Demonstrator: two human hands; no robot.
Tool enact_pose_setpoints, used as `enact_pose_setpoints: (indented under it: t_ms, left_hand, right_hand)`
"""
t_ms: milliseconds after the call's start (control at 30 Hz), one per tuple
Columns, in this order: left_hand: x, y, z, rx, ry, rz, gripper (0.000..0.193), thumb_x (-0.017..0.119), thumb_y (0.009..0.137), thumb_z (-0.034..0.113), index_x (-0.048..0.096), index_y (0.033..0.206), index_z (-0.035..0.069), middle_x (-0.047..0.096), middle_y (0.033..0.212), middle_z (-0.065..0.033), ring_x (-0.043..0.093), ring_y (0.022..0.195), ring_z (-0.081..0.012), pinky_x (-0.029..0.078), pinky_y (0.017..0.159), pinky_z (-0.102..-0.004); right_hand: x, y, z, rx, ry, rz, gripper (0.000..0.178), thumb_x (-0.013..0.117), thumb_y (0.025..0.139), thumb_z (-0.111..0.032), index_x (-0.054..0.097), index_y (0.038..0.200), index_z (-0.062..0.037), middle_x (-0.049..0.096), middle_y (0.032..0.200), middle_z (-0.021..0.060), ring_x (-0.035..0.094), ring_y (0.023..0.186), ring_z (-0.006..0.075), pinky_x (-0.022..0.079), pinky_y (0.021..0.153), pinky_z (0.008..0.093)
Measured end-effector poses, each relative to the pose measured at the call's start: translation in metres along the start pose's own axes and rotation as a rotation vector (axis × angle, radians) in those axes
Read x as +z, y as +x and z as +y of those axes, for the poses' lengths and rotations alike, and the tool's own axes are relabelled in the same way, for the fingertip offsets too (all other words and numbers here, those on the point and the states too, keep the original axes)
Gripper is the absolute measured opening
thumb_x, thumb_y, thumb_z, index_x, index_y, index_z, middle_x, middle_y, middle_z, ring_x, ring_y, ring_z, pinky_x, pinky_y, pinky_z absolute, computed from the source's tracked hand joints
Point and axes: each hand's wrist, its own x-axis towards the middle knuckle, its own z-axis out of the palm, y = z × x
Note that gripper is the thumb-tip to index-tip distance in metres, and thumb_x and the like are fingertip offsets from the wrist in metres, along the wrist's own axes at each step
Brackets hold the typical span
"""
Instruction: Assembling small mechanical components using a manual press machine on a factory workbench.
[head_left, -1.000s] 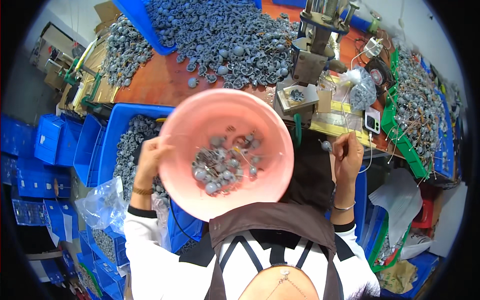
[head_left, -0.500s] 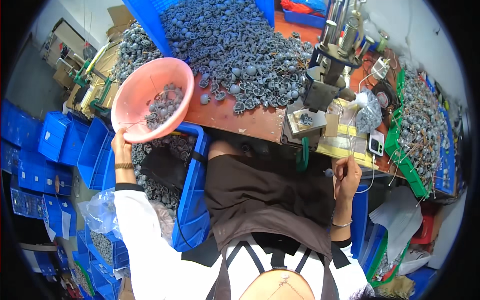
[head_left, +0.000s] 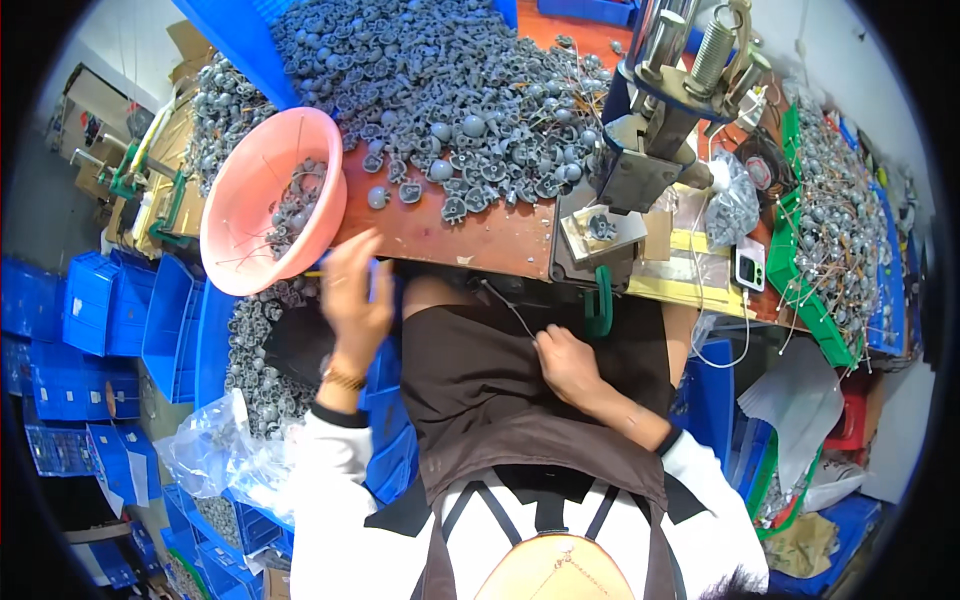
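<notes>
My right hand [head_left: 567, 362] is closed in a pinch over my dark apron [head_left: 480, 365]. A thin pale wire [head_left: 512, 310] runs from its fingertips up and left toward the table's front edge; what is at the wire's far end is too small to make out. My left hand [head_left: 358, 300], blurred by motion, holds nothing and has its fingers stretched apart. It is just right of a tilted pink plastic bowl [head_left: 325, 190], which holds small grey domed parts [head_left: 297, 205] and thin wires.
Grey parts [head_left: 430, 90] are heaped on the red-brown table [head_left: 430, 240]. A hand press [head_left: 645, 150] stands at its right, with a green clamp [head_left: 598, 305] on the edge below. A phone [head_left: 748, 265] lies beyond. Blue bins [head_left: 100, 300] stand at left.
My left hand has let go of the bowl's rim and moved right. The bowl appears further left and more tilted. My right hand has come left and inward over the apron with the wire.
</notes>
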Motion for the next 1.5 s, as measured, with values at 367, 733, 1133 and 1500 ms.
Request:
enact_pose_setpoints:
  t_ms: [367, 733, 1133, 1500]
  left_hand:
    - [0.161, 0.063, -0.164, -0.416, 0.216, -0.016, 0.072, 0.05, 0.091, 0.048, 0.035, 0.136, -0.006, 0.031, 0.141, -0.0311, 0.027, 0.133, -0.0431, 0.02, 0.111, -0.045]
    - [0.174, 0.077, -0.172, -0.543, -0.241, 0.01, 0.047, 0.049, 0.095, 0.03, 0.049, 0.125, -0.006, 0.052, 0.126, -0.0233, 0.046, 0.121, -0.0363, 0.033, 0.104, -0.0397]
    - [0.183, 0.066, -0.167, -0.487, 0.049, -0.043, 0.062, 0.042, 0.095, 0.045, 0.044, 0.132, -0.005, 0.042, 0.136, -0.0289, 0.041, 0.124, -0.0445, 0.03, 0.106, -0.0442]
    - [0.19, 0.078, -0.131, -0.374, -0.077, 0.268, 0.045, 0.046, 0.094, 0.03, 0.053, 0.12, -0.006, 0.053, 0.119, -0.0318, 0.048, 0.112, -0.0451, 0.038, 0.095, -0.047]
  right_hand:
    - [0.287, -0.069, 0.251, -0.022, 0.177, -0.579, 0.034, 0.052, 0.088, -0.026, 0.066, 0.107, -0.0015, 0.062, 0.116, 0.0152, 0.058, 0.107, 0.0285, 0.044, 0.09, 0.0413]
    - [0.147, 0.005, 0.242, 0.404, 0.223, -0.991, 0.033, 0.051, 0.086, -0.032, 0.068, 0.102, -0.0089, 0.065, 0.107, 0.0155, 0.061, 0.102, 0.0299, 0.046, 0.087, 0.0398]
    - [0.01, -0.016, 0.097, 0.587, 0.29, -0.422, 0.03, 0.046, 0.09, -0.027, 0.065, 0.1, -0.0062, 0.066, 0.097, 0.014, 0.062, 0.094, 0.0278, 0.048, 0.084, 0.0376]
    - [0.055, -0.04, 0.146, 0.96, 1.947, 0.44, 0.039, 0.035, 0.1, -0.024, 0.063, 0.097, 0.0017, 0.066, 0.084, 0.0132, 0.063, 0.087, 0.025, 0.048, 0.085, 0.0328]
